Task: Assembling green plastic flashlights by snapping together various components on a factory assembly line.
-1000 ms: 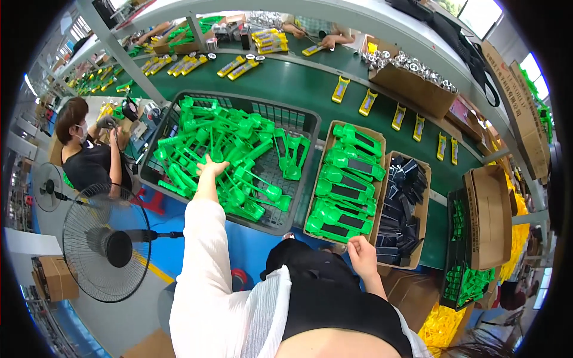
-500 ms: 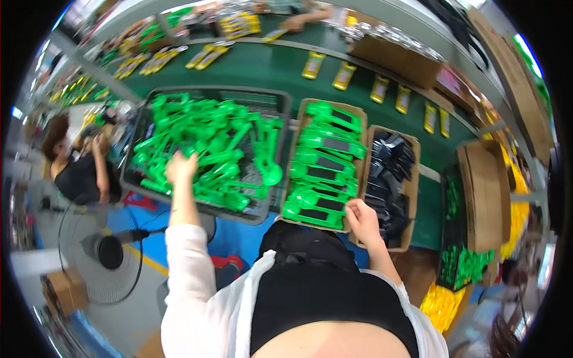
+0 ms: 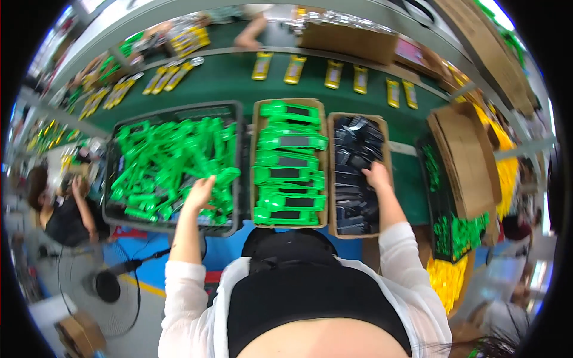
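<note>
A dark plastic crate (image 3: 240, 137) on the left holds a loose heap of green plastic parts (image 3: 173, 158). My left hand (image 3: 200, 192) is over its near right part, thumb apart from the fingers, fingertips at a green part with a rounded end (image 3: 225, 174). In the middle, a cardboard box (image 3: 323, 113) holds green parts with dark panels (image 3: 292, 174), laid crosswise in a stack. Right of it, another cardboard box (image 3: 386, 134) contains shiny black pieces (image 3: 357, 143). My right hand (image 3: 378, 176) reaches into this box, fingers bent; what they hold, if anything, is hidden.
Behind the boxes runs a green conveyor belt (image 3: 227, 83) carrying yellow packaged items (image 3: 292, 70). A co-worker's arm (image 3: 252, 31) is beyond it. At right stands an open carton (image 3: 462, 167) beside a dark crate (image 3: 441, 238) with green parts. A fan (image 3: 107, 286) and a seated person (image 3: 68, 215) are at left.
The view has shifted. My left hand has moved toward the near right part of the green heap. My right hand has gone from the middle box's near edge into the black pieces.
</note>
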The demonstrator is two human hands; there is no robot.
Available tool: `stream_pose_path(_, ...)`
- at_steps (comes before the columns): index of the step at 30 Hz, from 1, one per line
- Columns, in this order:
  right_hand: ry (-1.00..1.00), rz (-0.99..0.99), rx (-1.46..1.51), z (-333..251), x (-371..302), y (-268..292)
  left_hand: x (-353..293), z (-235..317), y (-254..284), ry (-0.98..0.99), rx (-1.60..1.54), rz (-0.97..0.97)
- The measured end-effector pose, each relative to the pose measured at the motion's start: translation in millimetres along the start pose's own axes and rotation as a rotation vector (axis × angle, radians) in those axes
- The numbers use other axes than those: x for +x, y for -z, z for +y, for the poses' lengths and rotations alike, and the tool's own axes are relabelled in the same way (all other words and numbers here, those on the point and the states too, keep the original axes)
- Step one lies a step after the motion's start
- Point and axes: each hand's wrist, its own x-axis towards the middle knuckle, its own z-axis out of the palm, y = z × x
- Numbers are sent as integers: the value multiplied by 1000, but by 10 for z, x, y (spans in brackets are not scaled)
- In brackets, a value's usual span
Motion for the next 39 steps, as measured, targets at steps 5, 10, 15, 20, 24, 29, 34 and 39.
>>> stream_pose_path(5, 51, 13, -49, -47, -177, 278, -277, -53, 169, -286, 707, 295)
stream_pose_path(10, 223, 332, 185, 11, -309, 125, -234, 50, 317, -530, 565, 411)
stream_pose_path(15, 26, 514, 405, -180, -410, 82, 537, -10, 348, -421, 678, 587)
stream_pose_path(20, -56, -18, 1283, -722, -907, 112, 1042, 280, 196, -576, 749, 530)
stream_pose_path(24, 106, -327, 1316, -1292, -1288, 191, 1691, -52, 297, -504, 841, 339)
stream_pose_path(29, 180, -438, 1290, -1596, -1493, 441, 1214, 345, 531, -385, 767, 143)
stream_pose_path(34, 237, -494, 1246, -1790, -1562, 685, 163, 472, 731, -227, 463, -30)
stream_pose_path(39, 175, -641, 1570, -1933, -1440, 507, -126, 92, 602, -241, 60, 146)
